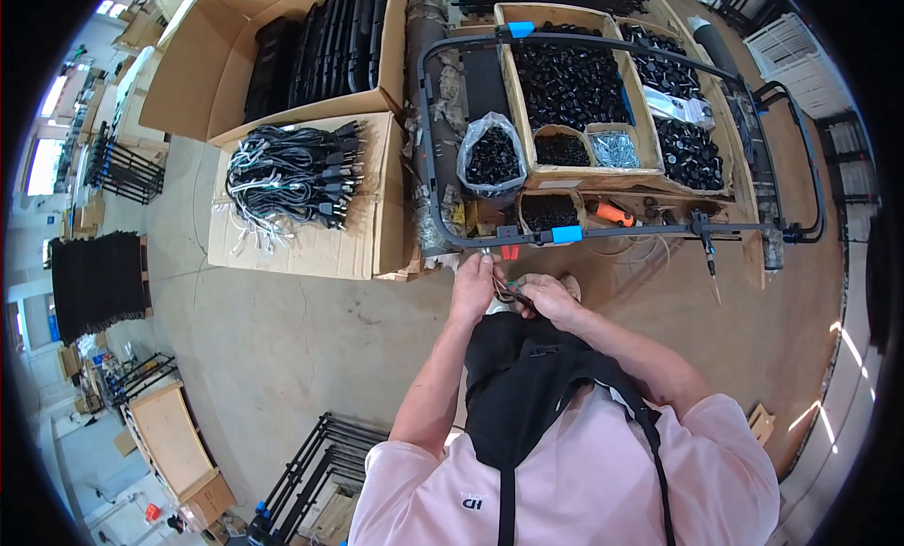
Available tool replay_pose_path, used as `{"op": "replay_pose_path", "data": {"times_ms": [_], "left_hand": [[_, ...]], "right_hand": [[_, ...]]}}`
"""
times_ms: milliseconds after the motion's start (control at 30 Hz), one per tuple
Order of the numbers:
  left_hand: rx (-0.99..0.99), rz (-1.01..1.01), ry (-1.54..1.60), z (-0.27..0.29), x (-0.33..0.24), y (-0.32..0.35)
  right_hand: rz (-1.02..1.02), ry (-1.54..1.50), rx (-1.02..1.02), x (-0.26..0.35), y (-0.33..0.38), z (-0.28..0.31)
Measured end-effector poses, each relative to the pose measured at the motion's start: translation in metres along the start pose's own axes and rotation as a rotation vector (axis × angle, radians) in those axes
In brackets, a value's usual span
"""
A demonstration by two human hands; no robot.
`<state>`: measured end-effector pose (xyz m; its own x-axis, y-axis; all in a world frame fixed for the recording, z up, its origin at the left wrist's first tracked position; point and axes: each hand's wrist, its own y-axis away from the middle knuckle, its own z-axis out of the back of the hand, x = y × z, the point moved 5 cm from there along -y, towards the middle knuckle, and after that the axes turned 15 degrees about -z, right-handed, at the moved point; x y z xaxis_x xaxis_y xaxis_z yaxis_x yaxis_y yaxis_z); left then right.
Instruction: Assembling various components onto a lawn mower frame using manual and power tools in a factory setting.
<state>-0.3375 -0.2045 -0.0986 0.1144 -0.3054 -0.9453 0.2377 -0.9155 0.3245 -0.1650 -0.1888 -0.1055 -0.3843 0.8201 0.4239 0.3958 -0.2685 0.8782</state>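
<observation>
My left hand (475,284) is closed, pinching thin wires (498,281) just below the near edge of a black tubular frame (650,231). Beside it my right hand (550,299) is closed round a small dark hand tool (512,297) that looks like pliers; the fingers hide much of it. The frame lies across the bench over the bins, with a blue clip (566,234) on its near bar and another blue clip (520,29) on its far bar. A red clip (508,242) sits on the near bar above my left hand.
Power cords (297,174) lie on a cardboard box (363,235) at the left, before an open carton (193,75) of black parts. A wooden bin (516,122) holds black caps and screws (612,149). An orange-handled tool (612,213) rests nearby; a driver (708,249) hangs right.
</observation>
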Motion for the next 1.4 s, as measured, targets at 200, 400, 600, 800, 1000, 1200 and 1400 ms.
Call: {"op": "replay_pose_path", "data": {"times_ms": [200, 400, 600, 800, 1000, 1200, 1400], "left_hand": [[-0.005, -0.003, -0.067, 0.001, 0.006, -0.002], [0.095, -0.05, -0.148, 0.002, 0.001, -0.005], [0.023, 0.034, -0.066, 0.006, -0.007, -0.004], [-0.032, 0.069, -0.178, 0.004, -0.007, -0.002], [-0.058, -0.1, -0.236, 0.004, -0.004, -0.008], [-0.058, 0.105, -0.091, 0.003, -0.004, -0.007], [-0.303, -0.13, 0.059, 0.032, 0.04, 0.039]], "right_hand": [[0.001, 0.002, -0.001, 0.0, -0.001, -0.003], [0.004, 0.032, -0.011, 0.005, 0.003, -0.006], [-0.009, 0.046, -0.02, 0.012, 0.006, -0.011], [0.017, 0.04, -0.024, 0.012, 0.003, -0.008], [0.027, 0.024, -0.028, 0.018, 0.002, -0.01], [0.02, -0.165, 0.034, 0.014, -0.011, -0.012], [-0.031, -0.348, 0.105, 0.03, -0.017, -0.02]]}}
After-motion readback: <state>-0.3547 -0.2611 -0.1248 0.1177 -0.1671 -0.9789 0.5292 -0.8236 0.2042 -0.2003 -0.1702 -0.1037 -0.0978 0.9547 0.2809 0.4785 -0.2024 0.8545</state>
